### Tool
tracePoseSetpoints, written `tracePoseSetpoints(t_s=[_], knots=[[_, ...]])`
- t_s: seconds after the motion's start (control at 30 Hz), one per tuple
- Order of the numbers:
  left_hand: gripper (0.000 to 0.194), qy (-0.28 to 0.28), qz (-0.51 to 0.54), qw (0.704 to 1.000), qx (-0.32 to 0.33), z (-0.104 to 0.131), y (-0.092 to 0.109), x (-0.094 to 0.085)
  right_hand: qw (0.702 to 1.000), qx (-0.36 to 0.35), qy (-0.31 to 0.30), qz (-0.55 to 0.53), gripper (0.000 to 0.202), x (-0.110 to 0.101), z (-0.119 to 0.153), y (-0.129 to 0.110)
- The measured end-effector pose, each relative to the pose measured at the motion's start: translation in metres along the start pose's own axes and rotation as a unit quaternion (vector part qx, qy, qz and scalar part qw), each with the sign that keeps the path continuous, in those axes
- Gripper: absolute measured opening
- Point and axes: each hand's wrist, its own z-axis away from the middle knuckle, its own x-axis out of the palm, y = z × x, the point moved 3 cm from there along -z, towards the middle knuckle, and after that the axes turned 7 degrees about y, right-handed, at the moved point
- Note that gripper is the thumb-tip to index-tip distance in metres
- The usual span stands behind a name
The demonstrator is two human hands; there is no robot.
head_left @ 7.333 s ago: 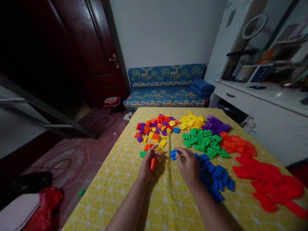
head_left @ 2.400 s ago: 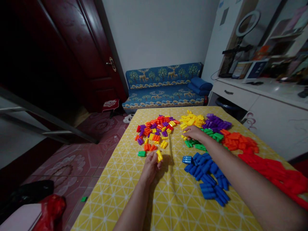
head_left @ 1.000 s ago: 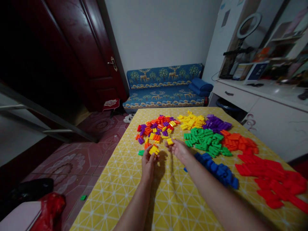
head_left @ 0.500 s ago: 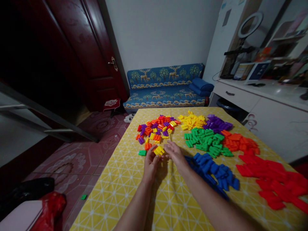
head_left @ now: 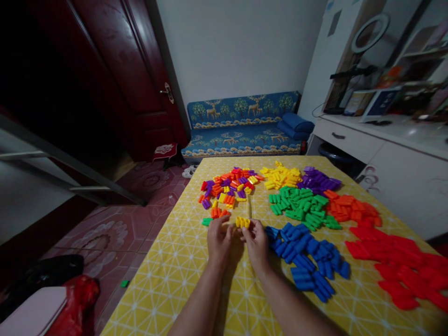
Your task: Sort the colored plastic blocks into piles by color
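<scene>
Between thumb and fingers, my right hand (head_left: 257,241) holds a yellow plastic building block (head_left: 242,222) made of joined tubes, just above the table. Left of it, my left hand (head_left: 219,239) is apart from the block, its fingers loosely bent and spread with nothing seen in them. Beyond that hand lie a green block (head_left: 206,221) and some orange blocks (head_left: 217,213). Farther back spreads a mixed pile of orange, purple, red and yellow blocks (head_left: 229,183). The blue blocks (head_left: 301,252) lie close beside my right hand.
Sorted piles of yellow (head_left: 280,176), purple (head_left: 317,181), green (head_left: 301,206), orange (head_left: 352,208) and red blocks (head_left: 402,261) cover the right of the yellow-clothed table (head_left: 168,280). A blue sofa (head_left: 241,133) stands behind. A green block (head_left: 124,283) lies on the floor.
The yellow block has passed from my left hand to my right and sits slightly farther right. My left fingers have opened; my right hand has drawn back and closed on the block.
</scene>
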Motion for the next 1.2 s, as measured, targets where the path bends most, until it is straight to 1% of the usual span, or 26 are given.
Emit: tracePoseSetpoints(t_s=[0.07,0.13,0.2,0.27,0.33,0.4,0.47,0.57,0.67,0.73,0.77,0.8,0.9,0.93,1.0,1.07,1.1,1.13,1.2], knots=[[0.031,0.019,-0.12,0.989,0.085,-0.01,-0.002,-0.006,1.0,0.016,0.006,-0.01,0.032,0.002,0.001,0.0],[0.045,-0.001,-0.242,0.961,0.131,-0.019,-0.005,-0.007,1.0,0.013,0.007,-0.002,0.031,0.003,0.0,0.001],[0.051,-0.038,-0.339,0.929,0.142,-0.028,-0.009,-0.005,1.0,0.006,0.003,0.008,0.029,0.003,-0.001,0.003],[0.044,-0.071,-0.403,0.902,0.14,-0.033,-0.01,-0.001,1.0,0.003,-0.002,0.014,0.029,0.003,-0.001,0.005],[0.035,-0.087,-0.437,0.884,0.14,-0.035,-0.01,0.003,1.0,0.002,-0.004,0.02,0.029,0.002,-0.001,0.005],[0.032,-0.09,-0.441,0.881,0.146,-0.036,-0.009,0.005,1.0,0.0,-0.007,0.025,0.031,0.003,-0.001,0.004],[0.03,-0.083,-0.425,0.888,0.153,-0.036,-0.01,0.003,0.999,-0.003,-0.014,0.033,0.032,0.003,0.0,0.002],[0.027,-0.049,-0.392,0.904,0.165,-0.037,-0.014,-0.005,0.997,-0.02,-0.039,0.065,0.03,0.004,0.001,-0.001],[0.022,0.002,-0.329,0.928,0.177,-0.037,-0.015,-0.015,0.989,-0.091,-0.032,0.116,0.027,0.003,0.001,-0.005],[0.02,0.014,-0.276,0.943,0.184,-0.035,-0.012,-0.018,0.982,-0.133,-0.011,0.134,0.029,0.001,0.001,-0.007],[0.02,0.001,-0.254,0.949,0.187,-0.032,-0.009,-0.018,0.981,-0.141,-0.004,0.134,0.03,0.001,0.001,-0.007],[0.02,-0.023,-0.237,0.953,0.189,-0.028,-0.006,-0.016,0.982,-0.141,-0.001,0.128,0.032,0.001,0.001,-0.007],[0.022,-0.139,-0.209,0.949,0.191,-0.015,0.003,-0.005,0.984,-0.149,-0.017,0.099,0.045,0.002,0.003,-0.009],[0.024,-0.175,-0.202,0.944,0.192,-0.01,0.007,-0.002,0.982,-0.163,-0.025,0.091,0.044,0.002,0.003,-0.011],[0.028,-0.221,-0.201,0.933,0.2,-0.004,0.012,0.003,0.977,-0.195,-0.033,0.083,0.033,0.002,0.004,-0.015],[0.028,-0.237,-0.215,0.922,0.216,-0.003,0.016,0.004,0.976,-0.2,-0.024,0.08,0.023,0.0,0.004,-0.016],[0.027,-0.234,-0.225,0.919,0.223,-0.005,0.018,0.003,0.979,-0.186,-0.012,0.077,0.022,-0.001,0.003,-0.015],[0.025,-0.223,-0.237,0.918,0.228,-0.007,0.018,0.001,0.984,-0.164,0.003,0.072,0.023,-0.002,0.002,-0.013],[0.025,-0.184,-0.257,0.922,0.225,-0.014,0.018,-0.007,0.992,-0.111,0.032,0.052,0.029,-0.005,-0.001,-0.009]])
